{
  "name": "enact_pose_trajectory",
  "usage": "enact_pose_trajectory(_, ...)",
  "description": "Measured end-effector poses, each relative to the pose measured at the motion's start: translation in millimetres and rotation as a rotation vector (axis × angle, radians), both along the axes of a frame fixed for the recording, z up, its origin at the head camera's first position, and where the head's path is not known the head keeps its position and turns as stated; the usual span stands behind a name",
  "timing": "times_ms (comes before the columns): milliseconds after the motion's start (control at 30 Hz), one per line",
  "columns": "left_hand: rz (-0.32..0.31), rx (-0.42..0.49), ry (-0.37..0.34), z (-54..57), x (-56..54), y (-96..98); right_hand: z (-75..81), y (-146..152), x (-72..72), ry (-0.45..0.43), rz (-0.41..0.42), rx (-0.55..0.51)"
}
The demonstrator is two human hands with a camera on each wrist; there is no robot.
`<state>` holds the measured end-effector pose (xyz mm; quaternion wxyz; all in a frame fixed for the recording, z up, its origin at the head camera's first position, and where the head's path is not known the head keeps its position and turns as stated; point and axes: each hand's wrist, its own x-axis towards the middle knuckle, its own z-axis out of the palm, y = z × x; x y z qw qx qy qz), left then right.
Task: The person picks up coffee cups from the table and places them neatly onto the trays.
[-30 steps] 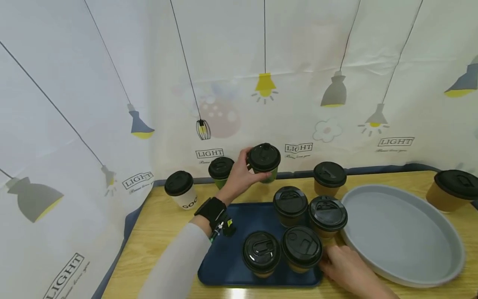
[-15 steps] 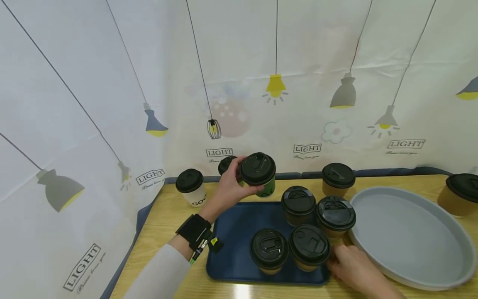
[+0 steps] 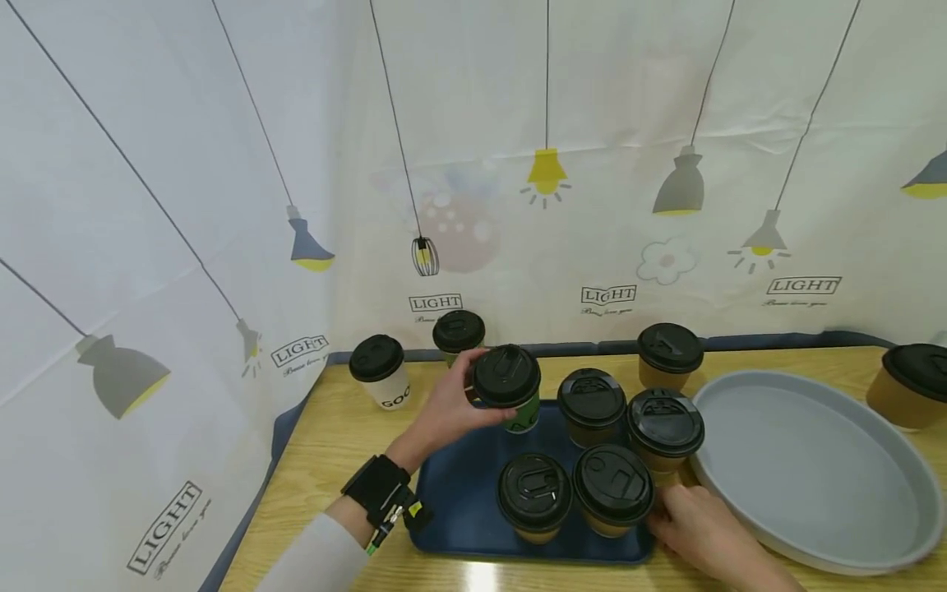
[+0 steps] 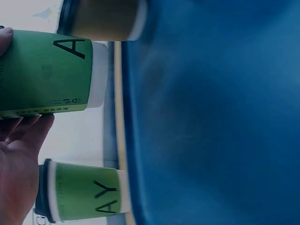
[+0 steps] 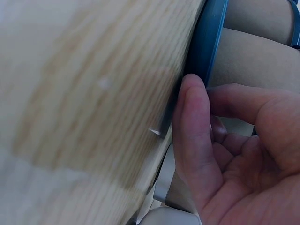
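Observation:
My left hand [image 3: 451,403] grips a green paper coffee cup [image 3: 524,418] with a black lid, fingers and thumb around its side. In the left wrist view the cup [image 4: 47,75] is raised over the blue tray [image 4: 211,117], its white base clear of the surface. On the tray [image 3: 455,514] stand several lidded brown coffee cups, including a front one [image 3: 534,497] and a back one [image 3: 592,407]. My right hand [image 3: 699,526] is at the tray's right front corner. In the right wrist view its thumb and forefinger [image 5: 193,108] pinch the tray's rim [image 5: 206,42].
Behind the tray stand another green cup [image 3: 459,333] and a white cup [image 3: 381,374]. A brown cup [image 3: 669,358] is at the back, another [image 3: 913,386] at far right. The round grey tray [image 3: 814,469] lies right of the blue one. A printed curtain [image 3: 592,107] backs the table.
My left hand has brought the green cup from behind the tray toward me and lower, over the tray's back part. The right hand stays at the tray corner.

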<state>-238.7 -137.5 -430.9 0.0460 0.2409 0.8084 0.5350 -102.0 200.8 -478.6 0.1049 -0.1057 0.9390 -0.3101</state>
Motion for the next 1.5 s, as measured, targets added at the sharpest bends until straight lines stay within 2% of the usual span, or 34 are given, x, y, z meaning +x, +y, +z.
enact_pose_trajectory(167,-0.026,-0.045,-0.051,-17.7,1.5,-3.1,-2.5,0,0.1,0.012,0.030,-0.018)
enact_pose_trajectory(300,-0.021,-0.086,-0.077,-26.6,2.1,-4.8,-2.6,-2,0.3,0.022,0.027,-0.014)
enact_pose_trajectory(533,0.017,-0.130,-0.077,-27.4,2.2,-5.0,-0.9,-5,0.9,0.022,0.010,0.005)
enact_pose_trajectory(933,-0.036,-0.117,-0.057,-26.4,-2.0,1.0,-0.3,-8,-0.3,0.054,-0.031,0.040)
enact_pose_trajectory(1200,-0.037,-0.107,-0.044,-29.0,-2.2,3.9,-0.1,-7,0.3,0.039,-0.038,0.032)
enact_pose_trajectory(1333,-0.032,-0.109,-0.051,-31.1,-1.4,3.6,-0.5,-6,0.7,0.046,-0.038,0.035)
enact_pose_trajectory(1500,-0.066,-0.083,-0.073,-33.0,1.5,-2.4,-0.2,-5,1.6,0.024,-0.025,0.016)
